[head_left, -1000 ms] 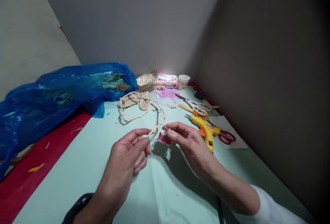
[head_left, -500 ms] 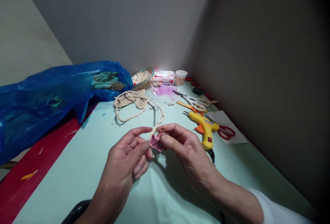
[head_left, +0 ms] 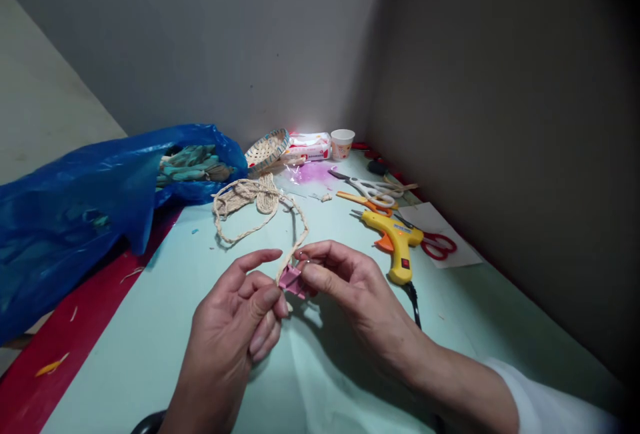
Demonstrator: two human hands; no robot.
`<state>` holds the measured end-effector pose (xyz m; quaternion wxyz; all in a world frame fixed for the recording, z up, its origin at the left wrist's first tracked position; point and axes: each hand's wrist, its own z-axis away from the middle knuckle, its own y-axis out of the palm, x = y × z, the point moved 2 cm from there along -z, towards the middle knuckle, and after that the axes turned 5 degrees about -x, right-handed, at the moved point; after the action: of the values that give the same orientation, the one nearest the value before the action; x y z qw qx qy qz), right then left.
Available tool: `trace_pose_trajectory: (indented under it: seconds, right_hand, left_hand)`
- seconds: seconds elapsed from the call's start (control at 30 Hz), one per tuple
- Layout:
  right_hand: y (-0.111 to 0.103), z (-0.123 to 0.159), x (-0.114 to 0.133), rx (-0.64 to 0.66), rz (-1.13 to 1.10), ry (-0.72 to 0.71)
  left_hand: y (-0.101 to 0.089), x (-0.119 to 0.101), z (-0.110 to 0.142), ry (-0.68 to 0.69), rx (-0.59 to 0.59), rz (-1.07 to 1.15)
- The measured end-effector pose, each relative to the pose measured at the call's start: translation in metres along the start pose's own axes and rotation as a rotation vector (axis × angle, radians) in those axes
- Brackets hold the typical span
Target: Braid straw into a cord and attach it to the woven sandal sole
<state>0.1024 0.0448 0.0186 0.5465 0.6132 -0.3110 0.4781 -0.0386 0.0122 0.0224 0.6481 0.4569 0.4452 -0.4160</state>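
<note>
My left hand (head_left: 236, 311) pinches the end of a beige braided cord (head_left: 302, 239) between thumb and fingers, its index finger stretched out above. Against the cord, between both hands, sits a small folded pink piece (head_left: 291, 281), whose material I cannot make out. My right hand (head_left: 353, 287) is closed at the pink piece's right side, thumb and index finger pressed together. Something thin and shiny shows at those fingertips, too small to name. From the hands the cord loops back to a coiled bundle of braid (head_left: 245, 197) on the table.
To the right lie a yellow glue gun (head_left: 400, 247), red-handled scissors (head_left: 439, 246), an orange-handled tool (head_left: 365, 202) and white-handled scissors (head_left: 373, 189). A paper cup (head_left: 343, 145), a tissue pack (head_left: 310, 146) and a woven basket (head_left: 267, 149) stand at the back. A blue plastic bag (head_left: 80, 214) fills the left.
The view has turned slightly, so the bag, tools and hands all sit a little further left. Both hands keep the same hold, and the pink piece shows somewhat more openly between them.
</note>
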Motion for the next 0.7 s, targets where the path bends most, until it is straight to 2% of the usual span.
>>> trace_pose_trajectory:
  seconds: [0.17,0.53,0.7]
  right_hand:
    - [-0.0012,0.002,0.0025,-0.006,-0.029,0.02]
    - [0.0015,0.0071,0.0062,0.02,-0.08,0.036]
    - [0.0011,0.0084,0.002,0.05,-0.108,0.093]
  left_hand:
    - [-0.0005,0.0021,0.0011,0.011,-0.019,-0.042]
    - [-0.0023,0.0059,0.0012,-0.127,-0.112,-0.025]
    - [-0.0019,0.0034,0.0023,-0.159,-0.13,-0.067]
